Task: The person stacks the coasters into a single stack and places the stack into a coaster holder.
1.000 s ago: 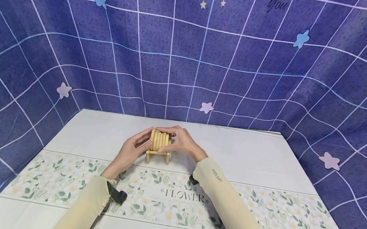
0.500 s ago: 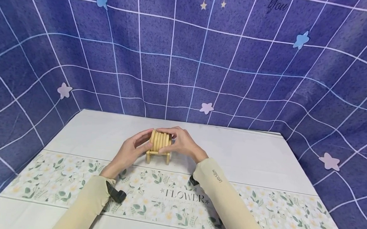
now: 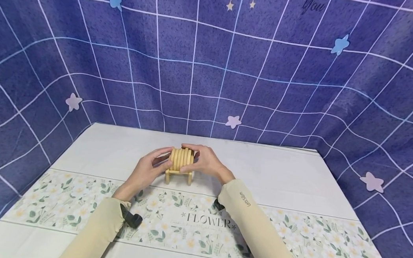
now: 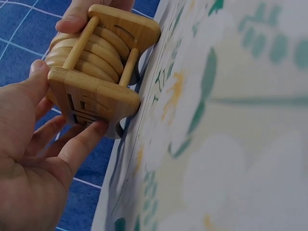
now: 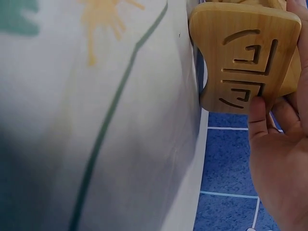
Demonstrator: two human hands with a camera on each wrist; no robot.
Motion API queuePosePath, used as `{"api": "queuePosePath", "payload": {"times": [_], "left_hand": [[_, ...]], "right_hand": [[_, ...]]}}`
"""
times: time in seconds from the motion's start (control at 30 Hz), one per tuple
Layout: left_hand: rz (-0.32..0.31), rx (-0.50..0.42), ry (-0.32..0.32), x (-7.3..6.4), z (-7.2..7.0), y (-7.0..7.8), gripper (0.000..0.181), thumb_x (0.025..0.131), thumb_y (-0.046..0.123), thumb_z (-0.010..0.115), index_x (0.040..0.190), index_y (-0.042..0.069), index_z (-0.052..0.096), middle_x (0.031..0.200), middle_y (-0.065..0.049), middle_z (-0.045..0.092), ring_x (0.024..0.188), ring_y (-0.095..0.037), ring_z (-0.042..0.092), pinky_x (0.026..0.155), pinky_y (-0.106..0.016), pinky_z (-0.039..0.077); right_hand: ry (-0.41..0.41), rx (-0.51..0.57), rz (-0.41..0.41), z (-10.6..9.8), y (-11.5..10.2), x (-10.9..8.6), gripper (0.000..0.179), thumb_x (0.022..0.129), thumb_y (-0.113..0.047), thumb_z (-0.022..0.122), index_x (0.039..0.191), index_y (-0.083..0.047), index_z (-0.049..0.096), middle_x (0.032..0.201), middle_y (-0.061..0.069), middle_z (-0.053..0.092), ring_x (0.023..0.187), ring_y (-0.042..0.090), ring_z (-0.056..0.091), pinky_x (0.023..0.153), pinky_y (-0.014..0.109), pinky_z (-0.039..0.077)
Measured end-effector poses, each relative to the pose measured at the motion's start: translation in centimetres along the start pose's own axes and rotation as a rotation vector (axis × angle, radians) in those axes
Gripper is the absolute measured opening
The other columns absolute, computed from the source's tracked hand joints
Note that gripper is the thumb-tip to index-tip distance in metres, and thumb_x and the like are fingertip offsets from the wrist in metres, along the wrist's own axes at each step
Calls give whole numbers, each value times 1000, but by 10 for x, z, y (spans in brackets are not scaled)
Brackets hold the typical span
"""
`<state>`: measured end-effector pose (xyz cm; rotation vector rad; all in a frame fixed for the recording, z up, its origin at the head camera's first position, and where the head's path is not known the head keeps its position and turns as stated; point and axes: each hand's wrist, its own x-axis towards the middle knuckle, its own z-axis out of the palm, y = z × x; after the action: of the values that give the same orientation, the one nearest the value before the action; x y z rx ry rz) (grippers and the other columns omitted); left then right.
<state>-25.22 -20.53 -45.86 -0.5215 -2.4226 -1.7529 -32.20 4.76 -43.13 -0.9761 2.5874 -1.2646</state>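
Round wooden coasters point(image 3: 180, 160) stand on edge in a row inside a wooden coaster holder point(image 3: 178, 172), which rests upright on the table. My left hand point(image 3: 142, 174) grips the row from the left, its thumb in front beside a coaster rim. In the left wrist view its thumb and fingers touch the holder's end panel point(image 4: 94, 91). From the other side, my right hand point(image 3: 206, 162) holds the coasters between a thumb in front and fingers over the top. A finger of it touches the carved end panel point(image 5: 240, 60) in the right wrist view. The coasters' far side is hidden.
A white cloth with a floral band point(image 3: 171, 237) and printed lettering covers the table. Behind it and at both sides hangs a blue curtain point(image 3: 209, 82) with grid lines and stars. Black straps point(image 3: 131, 219) sit on the wrists.
The leftmost coaster, which stood higher than the others, has lowered to about their level. My right fingers have slid a little to the right along the top. The holder stays in place.
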Motion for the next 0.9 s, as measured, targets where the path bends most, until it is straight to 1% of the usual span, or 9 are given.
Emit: {"api": "queuePosePath", "payload": {"times": [0.13,0.23,0.33,0.47,0.7,0.83,0.9], "left_hand": [[12,30,1,1,1,1,55,112,16,70,163,3,53,169,-21,49,150,-46,54,110,-32,54],[7,26,-1,1,2,0,55,112,16,70,163,2,53,170,-21,48,151,-46,53,111,-34,54],[-8,12,-9,1,2,0,56,112,16,69,164,3,52,171,-21,47,152,-45,52,113,-35,53],[-16,-4,-18,1,3,1,56,113,15,69,164,3,51,171,-21,47,153,-45,51,113,-33,53],[-6,-15,-29,2,3,4,56,114,13,67,165,1,49,171,-22,46,154,-45,50,113,-31,52],[-7,-13,-39,4,4,4,56,114,15,66,166,3,49,172,-20,45,155,-44,49,115,-34,51],[-15,-5,-39,5,4,3,56,115,17,65,166,4,49,172,-20,45,155,-45,49,115,-37,51]], "right_hand": [[-2,9,1,-1,2,-1,93,81,-30,103,162,-13,60,128,4,75,97,24,69,77,27,57],[2,28,-2,0,3,-2,93,83,-28,102,163,-10,58,132,5,74,96,24,69,78,28,58],[5,47,-2,2,5,-4,92,85,-27,101,163,-9,57,136,6,74,93,20,68,79,28,58],[12,71,5,3,4,-6,91,85,-25,100,164,-11,56,142,6,73,90,16,68,79,29,59],[33,91,22,2,2,-8,93,83,-27,102,163,-11,57,142,6,74,89,17,70,79,29,61],[45,86,21,1,3,-10,93,83,-28,102,163,-11,58,142,7,74,88,17,70,78,30,61],[40,82,17,1,4,-9,92,84,-27,101,164,-11,57,145,7,73,87,16,70,79,31,61]]}}
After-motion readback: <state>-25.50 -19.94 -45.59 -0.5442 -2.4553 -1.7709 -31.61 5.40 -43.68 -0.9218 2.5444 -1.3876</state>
